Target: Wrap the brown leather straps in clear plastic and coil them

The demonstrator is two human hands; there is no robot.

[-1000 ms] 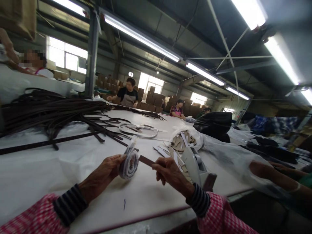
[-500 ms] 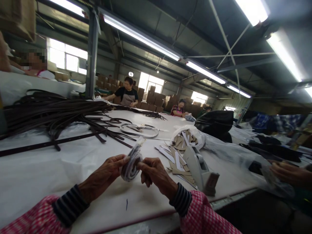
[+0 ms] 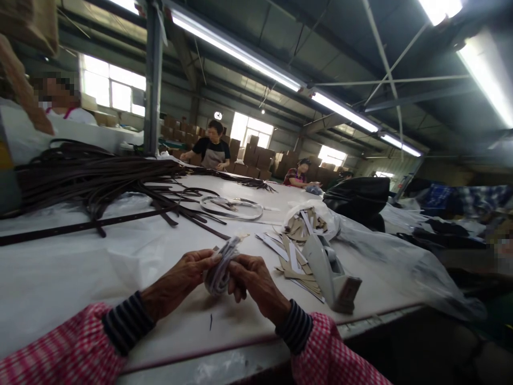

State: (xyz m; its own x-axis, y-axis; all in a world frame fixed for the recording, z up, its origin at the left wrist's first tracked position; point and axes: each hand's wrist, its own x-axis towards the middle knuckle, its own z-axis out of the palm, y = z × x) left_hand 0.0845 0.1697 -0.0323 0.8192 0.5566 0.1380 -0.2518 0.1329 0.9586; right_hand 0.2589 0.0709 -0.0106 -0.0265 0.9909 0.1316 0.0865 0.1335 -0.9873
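Both hands meet over the near edge of the white table [image 3: 60, 272]. My left hand [image 3: 184, 275] grips a rolled belt wrapped in clear plastic [image 3: 222, 264] from the left side, fingers closed on it. From the right, my right hand [image 3: 252, 278] presses against the same roll, its fingers curled round it. The roll stands a little above the table top, with a loose plastic end sticking up. Just right of my hands lie scattered paper strips [image 3: 290, 256] and a grey tape dispenser [image 3: 332, 272].
A big heap of dark belts [image 3: 92, 182] covers the far left of the table. A coiled pale belt [image 3: 232, 206] lies mid-table, with a plastic bag of strips [image 3: 310, 222] and a black bag [image 3: 356, 195] beyond. Several people work at the far side.
My right hand has closed in from the right onto the roll; the dark belt end it held a second ago no longer shows. A neighbour's hand at the right has left the view.
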